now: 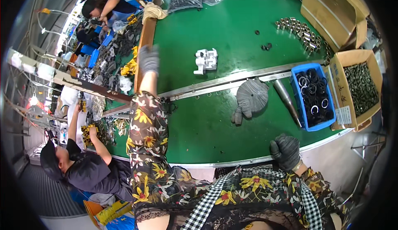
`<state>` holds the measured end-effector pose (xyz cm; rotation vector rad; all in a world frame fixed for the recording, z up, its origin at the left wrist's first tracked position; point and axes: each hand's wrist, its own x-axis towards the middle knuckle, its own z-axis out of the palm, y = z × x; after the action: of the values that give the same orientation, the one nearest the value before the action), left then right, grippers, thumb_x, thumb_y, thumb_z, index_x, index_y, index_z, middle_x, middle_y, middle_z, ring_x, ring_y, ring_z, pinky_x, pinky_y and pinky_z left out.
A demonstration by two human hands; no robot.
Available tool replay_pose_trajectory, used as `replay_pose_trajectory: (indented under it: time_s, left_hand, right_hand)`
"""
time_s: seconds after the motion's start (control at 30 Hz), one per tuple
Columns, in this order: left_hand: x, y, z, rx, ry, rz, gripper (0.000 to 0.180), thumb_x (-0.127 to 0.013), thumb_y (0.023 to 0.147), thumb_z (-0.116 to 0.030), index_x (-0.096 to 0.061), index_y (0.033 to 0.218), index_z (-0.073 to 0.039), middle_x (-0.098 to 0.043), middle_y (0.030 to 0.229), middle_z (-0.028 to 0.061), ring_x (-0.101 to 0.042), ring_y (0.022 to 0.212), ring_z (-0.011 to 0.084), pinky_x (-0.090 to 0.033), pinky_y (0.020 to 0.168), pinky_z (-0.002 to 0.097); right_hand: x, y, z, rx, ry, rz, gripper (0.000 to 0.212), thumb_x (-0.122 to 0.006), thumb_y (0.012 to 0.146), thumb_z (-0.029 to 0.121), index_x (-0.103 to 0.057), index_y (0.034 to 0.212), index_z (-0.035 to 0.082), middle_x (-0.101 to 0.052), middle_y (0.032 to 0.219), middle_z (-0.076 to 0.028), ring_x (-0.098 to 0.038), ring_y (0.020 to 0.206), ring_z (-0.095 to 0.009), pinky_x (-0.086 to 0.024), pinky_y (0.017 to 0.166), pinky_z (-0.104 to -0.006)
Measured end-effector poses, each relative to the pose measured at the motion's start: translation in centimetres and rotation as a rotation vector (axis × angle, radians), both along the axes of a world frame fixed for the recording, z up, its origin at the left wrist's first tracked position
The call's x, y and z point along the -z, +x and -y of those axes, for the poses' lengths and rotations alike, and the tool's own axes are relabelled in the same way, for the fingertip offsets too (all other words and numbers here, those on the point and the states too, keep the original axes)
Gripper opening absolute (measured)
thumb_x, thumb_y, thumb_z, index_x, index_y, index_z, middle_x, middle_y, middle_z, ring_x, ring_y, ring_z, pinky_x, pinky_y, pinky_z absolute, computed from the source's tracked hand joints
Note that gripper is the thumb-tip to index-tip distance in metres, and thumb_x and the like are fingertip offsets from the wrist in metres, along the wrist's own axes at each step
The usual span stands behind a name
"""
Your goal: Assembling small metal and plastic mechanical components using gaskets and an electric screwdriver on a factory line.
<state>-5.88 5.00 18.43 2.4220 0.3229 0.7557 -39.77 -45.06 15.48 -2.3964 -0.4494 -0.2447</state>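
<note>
My left hand (149, 60), in a grey glove, is stretched out over the wooden divider (145, 37) at the left of the green table. Its fingers are smeared by motion, so what it holds, if anything, does not show. My right hand (286, 149), also gloved, rests at the table's near edge with fingers curled in; anything inside them is hidden. A white moulded part (206, 61) lies mid-table, apart from both hands. Between the hands are a round grey ridged pad (253, 95) with a glove-like piece at its lower left, and a tapered metal rod (287, 101).
A blue bin (295, 87) of black rings and a cardboard box (343, 91) of small metal pieces stand at right. Loose metal sleeves (304, 35) lie behind. A metal rail (232, 78) crosses the table. Co-workers (81, 170) sit beyond the divider among yellow and black parts.
</note>
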Motion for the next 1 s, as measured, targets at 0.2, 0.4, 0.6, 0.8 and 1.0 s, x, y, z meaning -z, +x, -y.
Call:
replay_pose_trajectory:
  time_s: [0.2, 0.4, 0.6, 0.8, 1.0]
  left_hand:
    - [0.8, -4.7, 19.6, 0.241, 0.136, -0.708, 0.057, -0.070, 0.082, -0.033, -0.048, 0.121, 0.001, -0.061, 0.105, 0.0214, -0.060, 0.097, 0.0335, -0.045, 0.092, 0.0374]
    - [2.9, -6.8, 17.5, 0.340, -0.879, -0.542, 0.032, -0.057, 0.090, -0.026, -0.060, 0.113, -0.004, -0.064, 0.102, 0.0087, -0.062, 0.086, 0.0194, -0.052, 0.072, 0.0339]
    - [-4.2, -17.9, 24.4, 0.696, -1.779, -0.575, 0.051, -0.070, 0.078, -0.033, -0.055, 0.118, -0.005, -0.066, 0.096, 0.0127, -0.066, 0.081, 0.0288, -0.053, 0.082, 0.0501]
    - [-0.9, -25.0, 27.6, 0.741, -1.911, -0.841, 0.062, -0.063, 0.081, -0.043, -0.052, 0.122, 0.002, -0.066, 0.100, 0.0155, -0.067, 0.075, 0.0276, -0.056, 0.074, 0.0491]
    - [2.6, -25.9, 30.1, 0.768, -1.918, -0.766, 0.052, -0.076, 0.075, -0.037, -0.058, 0.113, -0.007, -0.065, 0.092, 0.0099, -0.063, 0.075, 0.0257, -0.057, 0.078, 0.0492]
  right_hand:
    - [0.4, -0.6, 1.1, 0.009, 0.005, 0.018, 0.016, -0.066, 0.080, 0.017, -0.055, 0.072, 0.008, -0.053, 0.064, -0.011, -0.054, 0.056, -0.032, -0.044, 0.052, -0.0430]
    - [1.8, -0.5, 1.9, -0.020, -0.023, -0.046, 0.023, -0.063, 0.084, 0.026, -0.056, 0.072, 0.008, -0.056, 0.066, -0.010, -0.056, 0.059, -0.031, -0.047, 0.056, -0.0425]
    - [2.2, -0.3, 3.2, -0.046, 0.172, 0.001, 0.027, -0.061, 0.087, 0.030, -0.055, 0.072, 0.009, -0.055, 0.066, -0.011, -0.060, 0.063, -0.029, -0.047, 0.059, -0.0420]
    - [-6.4, 5.5, 8.6, 0.245, 0.268, 0.129, 0.013, -0.059, 0.090, 0.018, -0.058, 0.097, 0.007, -0.061, 0.087, -0.017, -0.063, 0.081, -0.034, -0.050, 0.071, -0.0409]
    - [-7.3, 12.3, 13.6, 0.314, -0.470, 0.025, 0.026, -0.059, 0.088, 0.012, -0.058, 0.113, 0.006, -0.064, 0.096, -0.017, -0.061, 0.091, -0.036, -0.049, 0.083, -0.0428]
